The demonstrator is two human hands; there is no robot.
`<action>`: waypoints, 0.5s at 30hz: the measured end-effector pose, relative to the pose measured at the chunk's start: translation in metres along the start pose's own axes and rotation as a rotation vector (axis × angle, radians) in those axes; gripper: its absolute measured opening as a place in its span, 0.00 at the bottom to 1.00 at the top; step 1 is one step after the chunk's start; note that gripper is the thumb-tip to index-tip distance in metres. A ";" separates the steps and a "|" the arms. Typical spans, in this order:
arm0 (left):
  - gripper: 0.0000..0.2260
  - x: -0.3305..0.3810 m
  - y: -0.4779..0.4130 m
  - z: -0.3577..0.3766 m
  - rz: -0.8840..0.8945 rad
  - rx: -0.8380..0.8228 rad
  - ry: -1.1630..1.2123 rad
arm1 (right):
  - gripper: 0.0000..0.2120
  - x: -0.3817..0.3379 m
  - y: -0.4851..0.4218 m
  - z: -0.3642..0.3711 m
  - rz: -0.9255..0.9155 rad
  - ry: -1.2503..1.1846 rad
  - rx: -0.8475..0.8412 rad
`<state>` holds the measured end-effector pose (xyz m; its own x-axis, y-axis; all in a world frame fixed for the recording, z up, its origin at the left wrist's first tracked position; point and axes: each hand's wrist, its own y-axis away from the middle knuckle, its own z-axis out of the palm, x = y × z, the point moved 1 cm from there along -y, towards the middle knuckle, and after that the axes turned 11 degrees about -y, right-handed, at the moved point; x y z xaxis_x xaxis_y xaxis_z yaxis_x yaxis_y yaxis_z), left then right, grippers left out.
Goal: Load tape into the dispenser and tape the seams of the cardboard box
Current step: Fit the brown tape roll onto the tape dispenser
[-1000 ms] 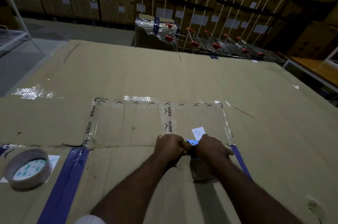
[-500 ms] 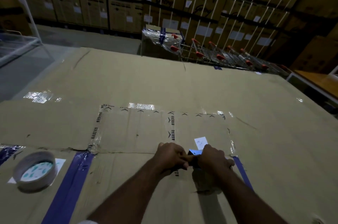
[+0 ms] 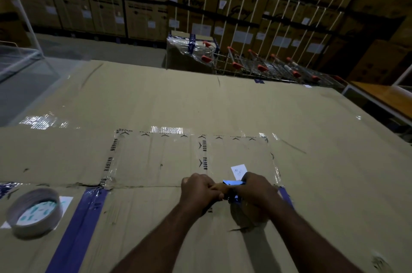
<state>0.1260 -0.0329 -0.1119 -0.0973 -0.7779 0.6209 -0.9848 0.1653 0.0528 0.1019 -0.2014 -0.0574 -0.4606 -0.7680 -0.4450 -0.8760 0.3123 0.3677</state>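
Hands unmoved | left hand [image 3: 199, 190], right hand [image 3: 256, 188] both still clenched on dispenser [image 3: 233, 192]

Two bare hands met over a large cardboard box [image 3: 223, 105] in a dim warehouse, the left hand [image 3: 199, 190] closed in a fist around a brown strip of tape, the right hand [image 3: 256, 189] gripping a blue tape dispenser [image 3: 233, 183] with a brown roll [image 3: 247, 217] beneath it. A spare tape roll [image 3: 33, 212] lay flat at the left, near a blue tape strip [image 3: 78, 228]. Shopping trolleys [image 3: 267, 65] stood beyond the box, before stacked cartons [image 3: 89, 5].
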 end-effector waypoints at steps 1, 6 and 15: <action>0.13 0.000 0.000 0.002 0.002 0.025 -0.060 | 0.21 0.000 -0.001 0.003 0.012 0.009 0.006; 0.16 -0.001 -0.006 0.010 0.024 0.015 -0.235 | 0.19 0.000 -0.010 0.008 0.061 0.087 0.013; 0.17 -0.004 -0.013 0.014 0.055 -0.018 -0.316 | 0.17 0.007 -0.013 0.017 0.082 0.065 0.043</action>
<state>0.1369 -0.0400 -0.1258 -0.1928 -0.9170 0.3492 -0.9745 0.2206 0.0414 0.1072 -0.2016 -0.0794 -0.5215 -0.7733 -0.3606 -0.8419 0.3977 0.3647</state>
